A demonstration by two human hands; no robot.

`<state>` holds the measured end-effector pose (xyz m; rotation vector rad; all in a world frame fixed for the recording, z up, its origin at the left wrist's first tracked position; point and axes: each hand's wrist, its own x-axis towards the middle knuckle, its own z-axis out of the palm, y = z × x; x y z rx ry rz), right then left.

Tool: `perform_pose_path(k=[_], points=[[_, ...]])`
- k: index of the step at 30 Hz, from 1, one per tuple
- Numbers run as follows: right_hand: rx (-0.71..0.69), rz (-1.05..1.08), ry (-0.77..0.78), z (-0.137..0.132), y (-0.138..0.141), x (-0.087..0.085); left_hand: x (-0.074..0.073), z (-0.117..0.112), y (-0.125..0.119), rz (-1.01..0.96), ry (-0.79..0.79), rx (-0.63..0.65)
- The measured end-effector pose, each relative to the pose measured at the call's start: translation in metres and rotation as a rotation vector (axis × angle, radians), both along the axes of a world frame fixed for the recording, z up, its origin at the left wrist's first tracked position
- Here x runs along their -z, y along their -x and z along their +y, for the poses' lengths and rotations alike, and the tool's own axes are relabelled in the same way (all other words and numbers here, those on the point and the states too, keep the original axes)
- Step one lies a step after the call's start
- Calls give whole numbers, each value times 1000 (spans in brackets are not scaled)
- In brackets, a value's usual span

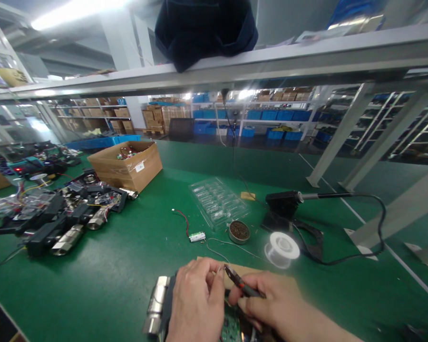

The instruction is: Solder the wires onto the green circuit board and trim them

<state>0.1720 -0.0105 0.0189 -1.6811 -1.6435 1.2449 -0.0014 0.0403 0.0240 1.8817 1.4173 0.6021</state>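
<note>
A risk of slippage is judged to exist at the point of work: the jaws of the small cutters [240,283] are set against a thin wire [218,270] pinched very close to the left fingertips [214,278], and a skid of the tool could nick those fingers or sever the wire at the wrong place. A second hazard is noted in the green circuit board [231,327] lying directly beneath both hands; a clipped end could fall onto it, and pressure from the wrists could strain its connections. The device with the metal fitting [156,304] is seen at the near edge of the counter [128,266], partly out of view, so its stability cannot be told. The loose battery with red lead [196,236], the round tin [238,232], the solder spool [281,248] and the soldering iron stand [285,206] are all placed well apart from the hands, and no contact with them is expected. As to pose, the left hand [196,304] is curled, knuckles up, thumb and forefinger closed on the wire above the board. The right hand [278,308] is brought in from the right, closed around the cutters' handles, the tip angled up and leftward to meet the wire just beside the left fingertips.
</note>
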Motion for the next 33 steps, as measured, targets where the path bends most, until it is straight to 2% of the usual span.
perform_pose_path(k=[5, 8, 10, 13, 17, 19, 23, 25, 29, 33], points=[[45, -221, -226, 2, -7, -8, 6, 0, 2, -8, -20, 0], [123, -263, -169, 4, -24, -13, 8, -1, 3, -4, -46, -22], [150, -389, -172, 3, -41, -10, 6, -2, 3, -9, -28, -27], [232, -614, -202, -10, -69, 10, 3, -3, 3, -21, -5, -43], [386, -793, -180, -52, -107, 52, 3, -3, 3, -38, -21, -40], [443, -967, -331, -76, -122, 69, 4, -3, 4, -50, -27, -29], [386, -1242, -674, -108, -136, 87, 5, -3, 5, -83, -33, -24], [364, -1334, -747, -113, -139, 89, 5, -2, 6, -113, -51, -10], [412, -1380, -774, -114, -143, 91, 3, 0, 6, -160, -104, 17], [420, -1264, -843, -107, -126, 73, 4, -1, 7, -150, -127, 17]])
